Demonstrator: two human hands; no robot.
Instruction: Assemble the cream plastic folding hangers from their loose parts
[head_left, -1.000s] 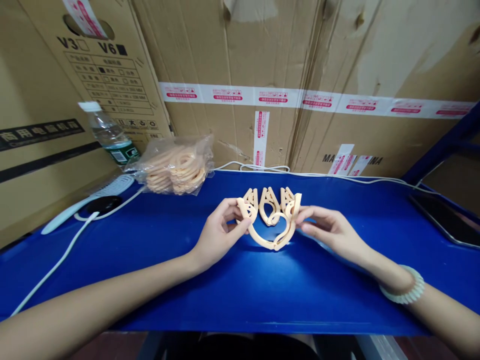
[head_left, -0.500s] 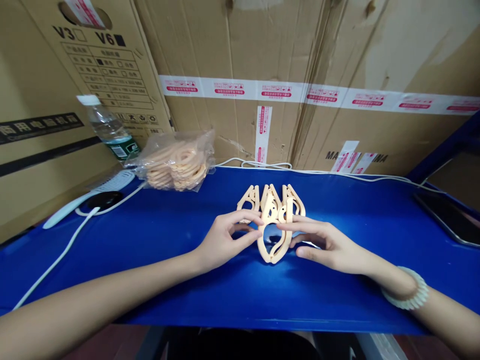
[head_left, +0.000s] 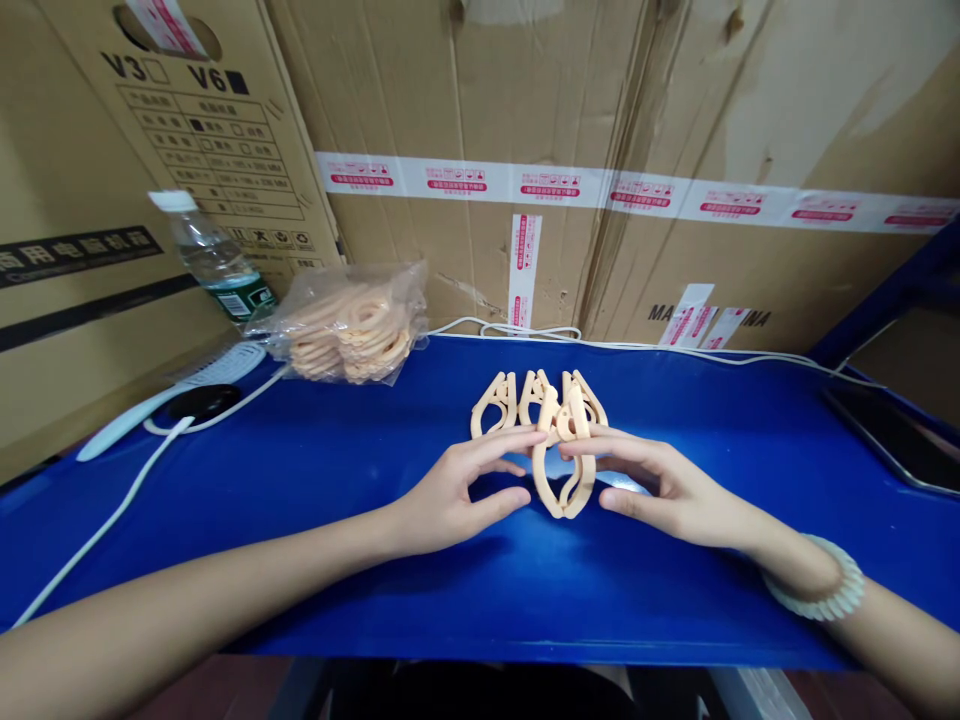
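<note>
**Folded peach clip pinched between both hands**

Left hand [head_left: 457,490] and right hand [head_left: 660,485] meeting at centre, fingertips pressing from both sides on folded peach plastic hanger piece [head_left: 564,460], upright w/ its lower loop on blue table top [head_left: 375,560]. Arms of piece squeezed together, prob. to keep it folded. Just behind: row of three matching peach folded pieces [head_left: 525,395], stood side by side. Far left: clear plastic bag of same peach parts [head_left: 349,325], clear water bottle w/ white cap [head_left: 214,260], white cable [head_left: 112,515]. Behind all: brown cardboard boxes [head_left: 600,120]. Pale bead bracelet [head_left: 825,590] on right wrist.

Both forearms are bare, and a pale beaded bracelet [head_left: 823,592] circles the right wrist.
</note>
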